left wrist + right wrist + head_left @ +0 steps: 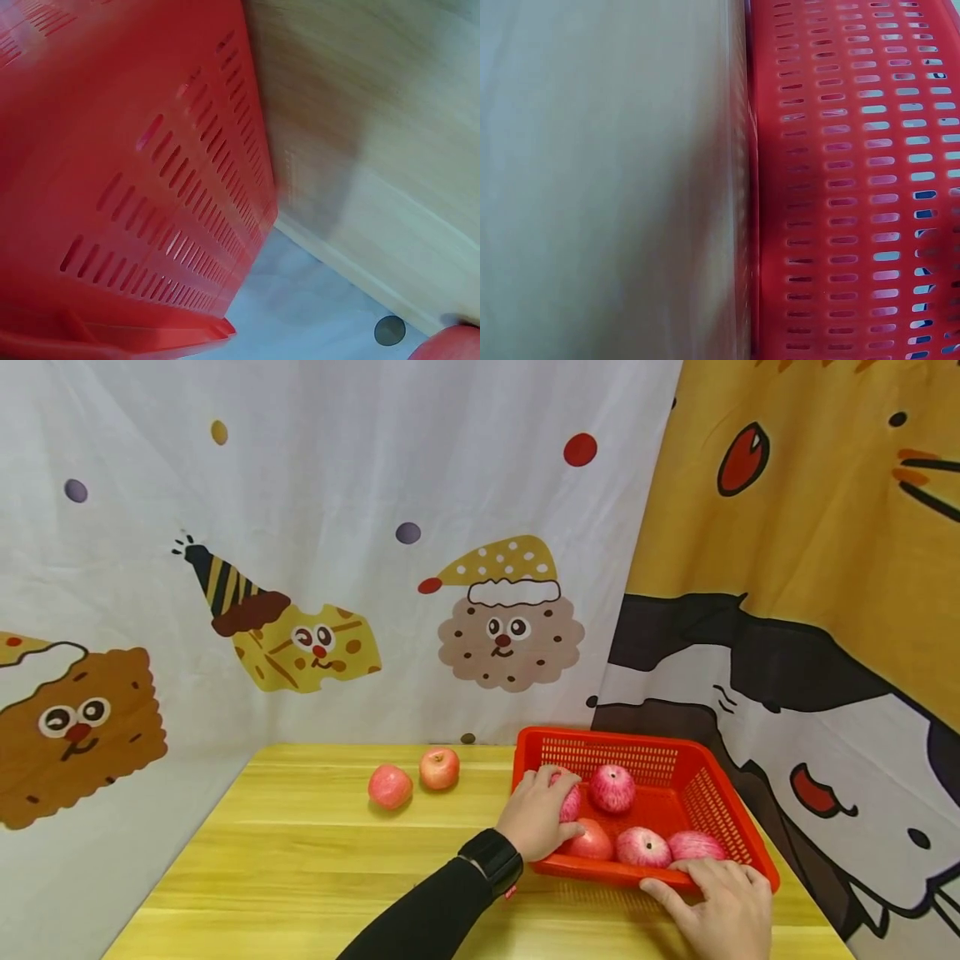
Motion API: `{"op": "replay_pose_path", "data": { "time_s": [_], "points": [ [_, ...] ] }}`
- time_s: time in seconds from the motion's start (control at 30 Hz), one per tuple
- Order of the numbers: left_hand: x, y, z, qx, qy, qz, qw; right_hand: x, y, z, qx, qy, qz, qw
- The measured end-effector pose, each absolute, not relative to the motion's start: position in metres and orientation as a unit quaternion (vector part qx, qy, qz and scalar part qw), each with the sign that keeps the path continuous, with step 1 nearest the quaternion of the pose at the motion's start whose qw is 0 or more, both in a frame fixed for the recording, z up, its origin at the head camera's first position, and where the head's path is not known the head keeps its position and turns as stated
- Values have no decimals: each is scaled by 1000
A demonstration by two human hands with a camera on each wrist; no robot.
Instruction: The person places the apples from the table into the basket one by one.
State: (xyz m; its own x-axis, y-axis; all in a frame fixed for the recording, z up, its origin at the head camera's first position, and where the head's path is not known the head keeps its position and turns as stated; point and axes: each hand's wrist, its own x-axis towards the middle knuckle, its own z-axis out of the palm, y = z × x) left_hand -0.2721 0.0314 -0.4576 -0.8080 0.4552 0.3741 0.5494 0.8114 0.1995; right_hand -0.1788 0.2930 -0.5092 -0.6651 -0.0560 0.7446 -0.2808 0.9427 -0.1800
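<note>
Reaching over the left side of the red plastic basket (630, 873), my left hand (534, 814) has its fingers and thumb around a pink-red apple (571, 805), which is partly covered by the hand. Beside it lies a redder apple (591, 841), close to the thumb. A streaked apple (612, 788) sits further back in the basket, and two more, a pale streaked apple (643, 847) and a pink apple (696, 844), lie along the front wall. My right hand (720, 902) grips the basket's front rim near its right corner. Neither hand shows in the wrist views.
Two apples stand on the wooden table (315, 860) left of the basket: a pink-red apple (390, 787) and a yellowish-red apple (439, 768) behind it. A white printed curtain (337, 485) hangs behind the table, and a yellow printed curtain (825, 543) hangs at the right.
</note>
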Motion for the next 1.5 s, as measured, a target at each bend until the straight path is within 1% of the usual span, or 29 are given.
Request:
{"op": "replay_pose_path", "data": {
  "time_s": [0.23, 0.67, 0.83, 1.03, 1.5],
  "points": [
    [-275, 35, -464, -270, -945, -108, 152, -178, 294, -508, 91, -903, 140, 396],
    [-274, 37, -470, -257, -947, -124, 149, -175, 294, -513, 80, -908, 147, 383],
    [-274, 36, -467, -265, -946, -121, 144, -175, 293, -510, 78, -911, 147, 378],
    [-272, 35, -462, -269, -944, -110, 153, -177, 292, -508, 78, -914, 144, 372],
    [-271, 32, -462, -266, -943, -104, 169, -178, 293, -511, 92, -903, 142, 395]
  ]
}}
